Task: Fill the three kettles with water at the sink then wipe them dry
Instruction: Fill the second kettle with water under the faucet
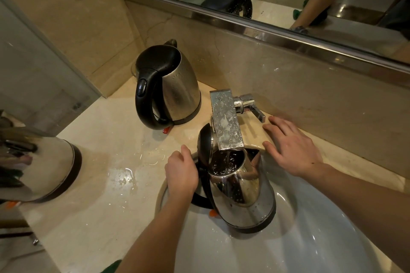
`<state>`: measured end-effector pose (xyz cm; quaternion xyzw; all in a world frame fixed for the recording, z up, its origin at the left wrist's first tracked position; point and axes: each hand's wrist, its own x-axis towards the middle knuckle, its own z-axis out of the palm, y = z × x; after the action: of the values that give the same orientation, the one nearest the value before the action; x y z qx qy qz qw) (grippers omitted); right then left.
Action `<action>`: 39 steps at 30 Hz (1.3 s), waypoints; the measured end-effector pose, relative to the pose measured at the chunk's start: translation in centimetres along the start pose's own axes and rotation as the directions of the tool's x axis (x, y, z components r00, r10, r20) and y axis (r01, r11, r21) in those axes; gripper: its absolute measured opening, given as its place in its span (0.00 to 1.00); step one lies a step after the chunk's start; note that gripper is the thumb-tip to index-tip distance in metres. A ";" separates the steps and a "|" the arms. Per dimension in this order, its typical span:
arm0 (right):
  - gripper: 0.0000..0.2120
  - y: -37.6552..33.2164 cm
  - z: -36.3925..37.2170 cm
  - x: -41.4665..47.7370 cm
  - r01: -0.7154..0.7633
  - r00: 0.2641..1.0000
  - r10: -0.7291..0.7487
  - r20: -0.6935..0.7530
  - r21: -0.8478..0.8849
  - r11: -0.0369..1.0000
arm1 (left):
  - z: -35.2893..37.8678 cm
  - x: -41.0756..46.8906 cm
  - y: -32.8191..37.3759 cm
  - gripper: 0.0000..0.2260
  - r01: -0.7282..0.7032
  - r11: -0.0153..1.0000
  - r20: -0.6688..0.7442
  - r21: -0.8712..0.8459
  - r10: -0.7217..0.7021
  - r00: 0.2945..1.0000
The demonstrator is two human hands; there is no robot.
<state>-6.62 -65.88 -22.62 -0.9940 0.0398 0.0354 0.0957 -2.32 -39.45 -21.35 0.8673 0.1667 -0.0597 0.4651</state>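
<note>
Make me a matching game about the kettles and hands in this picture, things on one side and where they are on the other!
Things:
1. kettle with open lid
2. kettle with shut lid
3. left hand
4. right hand

Places:
A. spread open beside the tap
B. in the sink, under running water
C. curled round a black handle
D. standing on the counter near the wall

Pairs: 1-B, 2-D, 3-C, 4-A
</note>
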 end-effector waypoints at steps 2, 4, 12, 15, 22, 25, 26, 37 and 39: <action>0.26 0.0 0.0 0.0 -0.002 1.000 0.002 0.003 -0.002 1.000 | 0.0 0.0 0.0 0.21 0.000 1.000 0.000 0.001 0.000 1.000; 0.27 0.0 -0.1 0.0 -0.004 1.000 0.004 0.001 0.000 1.000 | 0.0 0.0 0.0 0.21 -0.001 1.000 0.003 0.000 0.001 1.000; 0.26 -0.1 -0.2 0.0 -0.006 1.000 0.006 0.016 0.004 1.000 | 0.1 0.1 -0.1 0.21 0.003 1.000 0.000 -0.002 -0.003 1.000; 0.25 -0.1 -0.2 -0.1 -0.009 1.000 0.009 0.017 0.004 1.000 | 0.1 0.0 0.0 0.21 0.002 1.000 0.002 -0.005 -0.002 1.000; 0.26 0.1 0.1 0.0 -0.001 1.000 0.001 0.000 0.005 1.000 | 0.1 0.1 -0.2 0.21 -0.006 1.000 0.001 0.002 0.006 1.000; 0.27 0.0 0.0 0.0 -0.003 1.000 0.003 0.001 0.004 1.000 | 0.1 0.2 -0.2 0.21 0.000 1.000 0.000 0.006 0.000 1.000; 0.27 0.0 0.0 0.0 -0.004 1.000 0.004 -0.002 0.003 1.000 | 0.1 0.2 -0.2 0.21 0.000 1.000 0.000 0.007 0.000 1.000; 0.32 -0.2 -0.1 0.1 -0.007 1.000 0.007 0.001 -0.001 1.000 | 0.0 0.1 -0.1 0.21 -0.003 1.000 0.001 0.006 0.003 1.000; 0.32 -0.2 -0.1 0.1 -0.006 1.000 0.006 0.002 -0.002 1.000 | 0.1 0.1 -0.1 0.21 0.002 1.000 0.002 0.005 -0.002 1.000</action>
<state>-6.47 -65.74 -22.45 -0.9939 0.0428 0.0368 0.0945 -2.28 -39.45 -21.50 0.8682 0.1668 -0.0615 0.4632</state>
